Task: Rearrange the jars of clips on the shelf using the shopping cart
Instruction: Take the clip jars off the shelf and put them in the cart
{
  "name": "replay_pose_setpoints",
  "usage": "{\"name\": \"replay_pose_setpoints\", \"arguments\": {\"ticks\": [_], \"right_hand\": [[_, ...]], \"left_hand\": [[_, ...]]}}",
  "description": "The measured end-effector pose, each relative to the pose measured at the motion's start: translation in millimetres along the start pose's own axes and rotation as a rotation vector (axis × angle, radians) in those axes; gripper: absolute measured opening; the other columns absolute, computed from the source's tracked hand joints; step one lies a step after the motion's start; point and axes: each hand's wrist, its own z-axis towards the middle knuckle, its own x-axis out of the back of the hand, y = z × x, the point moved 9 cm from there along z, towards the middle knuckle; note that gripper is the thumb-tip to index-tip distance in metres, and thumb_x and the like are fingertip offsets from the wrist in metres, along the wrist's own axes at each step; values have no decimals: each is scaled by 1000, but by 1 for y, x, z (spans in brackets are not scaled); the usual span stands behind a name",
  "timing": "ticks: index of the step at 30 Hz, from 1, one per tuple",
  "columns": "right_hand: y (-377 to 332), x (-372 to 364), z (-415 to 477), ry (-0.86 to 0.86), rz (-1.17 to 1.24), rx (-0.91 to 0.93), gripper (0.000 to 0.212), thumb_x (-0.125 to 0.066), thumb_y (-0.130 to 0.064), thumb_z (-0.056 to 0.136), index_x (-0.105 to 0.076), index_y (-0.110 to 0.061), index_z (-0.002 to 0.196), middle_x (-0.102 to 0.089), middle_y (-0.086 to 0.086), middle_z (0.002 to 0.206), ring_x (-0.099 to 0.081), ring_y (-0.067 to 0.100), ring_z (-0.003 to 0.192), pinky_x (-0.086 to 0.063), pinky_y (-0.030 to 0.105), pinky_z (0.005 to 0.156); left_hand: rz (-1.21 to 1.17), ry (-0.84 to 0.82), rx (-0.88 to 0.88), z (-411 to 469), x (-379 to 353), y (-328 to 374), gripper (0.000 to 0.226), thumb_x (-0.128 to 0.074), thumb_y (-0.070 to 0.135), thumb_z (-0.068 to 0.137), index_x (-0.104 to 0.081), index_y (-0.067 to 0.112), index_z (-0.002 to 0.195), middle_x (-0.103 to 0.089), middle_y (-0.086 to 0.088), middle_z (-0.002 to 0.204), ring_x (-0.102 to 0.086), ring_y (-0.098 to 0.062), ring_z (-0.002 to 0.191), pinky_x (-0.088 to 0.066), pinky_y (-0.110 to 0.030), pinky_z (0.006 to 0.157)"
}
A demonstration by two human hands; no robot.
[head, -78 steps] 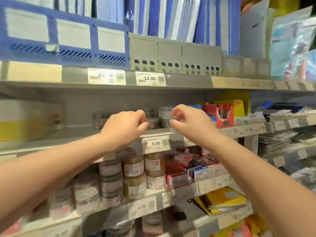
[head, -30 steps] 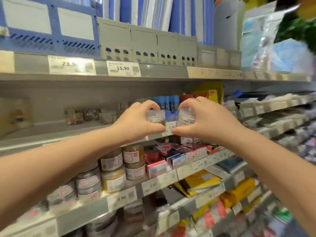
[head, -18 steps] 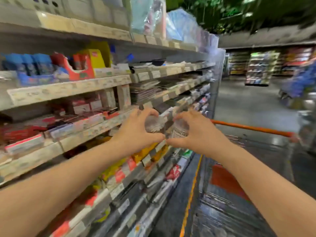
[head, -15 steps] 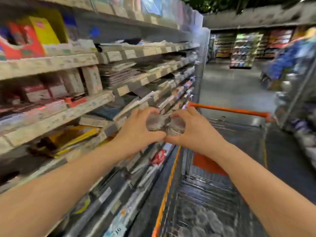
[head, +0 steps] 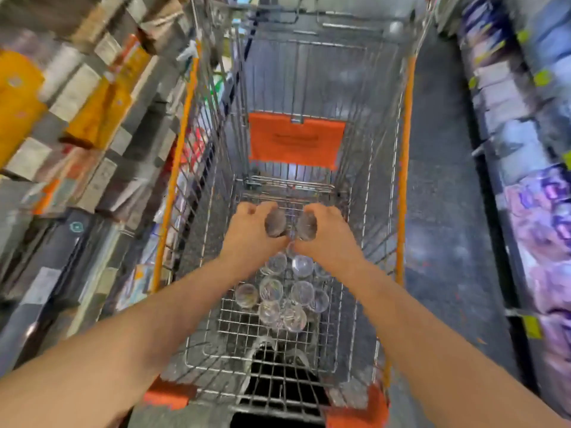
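Head view: you are looking straight down into the shopping cart [head: 403,149], a wire basket with orange rails along both sides.

Your left hand [head: 247,230] grips one clear jar of clips [head: 276,222], fingers curled over its top and thumb under it. Your right hand [head: 327,233] grips a second jar [head: 306,225] the same way. The two held jars sit side by side, very close; whether they touch cannot be told. Both are held above the cart's wire floor, inside the basket, near its middle.

Below your wrists, a cluster of clear jars [head: 282,291] lies on the cart floor, packed against one another. Motion blur hides their labels and exact number.

An orange panel [head: 296,140] hangs on the wire partition towards the far end of the basket.

The stocked shelf [head: 77,118] runs along the cart's left side, close to the rail, with yellow and orange packs that are too blurred to identify. A second shelf run [head: 531,180] stands to the right, across a strip of dark speckled floor [head: 438,180], well apart from the cart.
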Motion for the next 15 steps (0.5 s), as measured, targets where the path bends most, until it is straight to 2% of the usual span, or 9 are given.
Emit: {"name": "replay_pose_setpoints", "arguments": {"ticks": [4,7,10,13,15], "right_hand": [[73,-52,16,59,33,-222,59,-74,-29,76,-46,-13,125,-42,11,120,-43,22,104,-38,28,86],[115,-93,20,62,15,-359,54,-71,-24,78,-46,-11,124,-43,13,121,-45,29,110,-43,36,91],[138,-131,21,43,-22,-405,53,-68,-17,79,-45,-5,126,-44,16,124,-41,33,117,-42,44,94],[155,-164,18,8,-48,-436,63,-69,-15,79,-38,-8,133,-37,15,131,-47,34,112,-46,40,89],[163,-175,15,45,-45,-445,66,-71,-16,77,-37,-11,135,-36,15,131,-50,34,109,-47,39,87]], "left_hand": [[89,-100,78,29,-69,-53,65,-72,41,74,-45,20,130,-39,-14,122,-47,-32,109,-44,-36,92],[158,-140,113,38,-107,-90,63,-71,41,75,-46,17,128,-41,-15,119,-46,-31,107,-41,-35,90],[169,-166,101,37,-139,-110,60,-73,34,75,-47,14,125,-39,-15,123,-42,-30,112,-39,-33,91],[233,-232,71,32,-175,-122,65,-72,39,76,-42,16,129,-37,-13,125,-40,-30,113,-39,-33,89],[256,-243,33,29,-192,-126,66,-71,39,76,-40,18,131,-35,-15,127,-37,-32,116,-40,-37,92]]}}
